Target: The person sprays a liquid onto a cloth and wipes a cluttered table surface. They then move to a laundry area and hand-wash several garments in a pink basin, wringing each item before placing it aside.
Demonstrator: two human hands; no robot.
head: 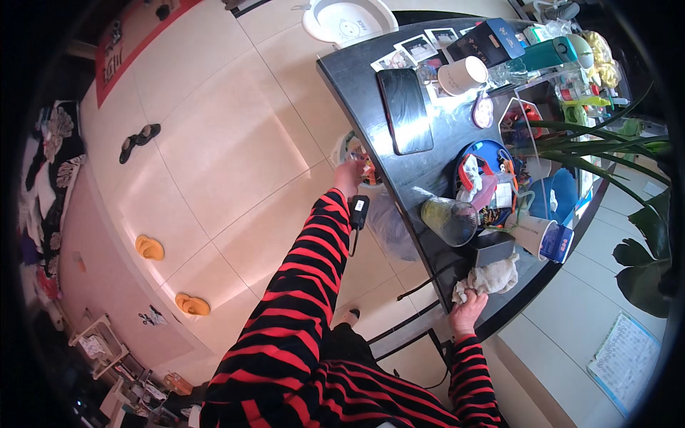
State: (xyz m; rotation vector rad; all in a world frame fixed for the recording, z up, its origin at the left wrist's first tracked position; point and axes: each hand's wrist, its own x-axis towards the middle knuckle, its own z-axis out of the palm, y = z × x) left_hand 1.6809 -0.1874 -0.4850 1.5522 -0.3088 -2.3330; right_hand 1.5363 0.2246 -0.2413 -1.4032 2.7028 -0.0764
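My left hand (350, 175) reaches past the table's left edge, over a small bin (370, 174) with mixed litter in it; its fingers are at some small clear and reddish thing, and whether they grip it I cannot tell. My right hand (469, 314) is closed on the end of a crumpled grey cloth (493, 276) at the near corner of the black table (369, 115). Beside the cloth stand a dark box (491, 248), a glass tumbler (452, 220) lying tilted in view, and a paper cup (530, 233).
A smartphone (405, 111), another paper cup (463, 76), a teal bottle (546, 53) and a blue round tray (484, 155) of small items lie on the table. Plant leaves (583, 131) overhang its right side. A plastic bag (393, 227) is beside the bin; slippers (149, 248) lie on the floor.
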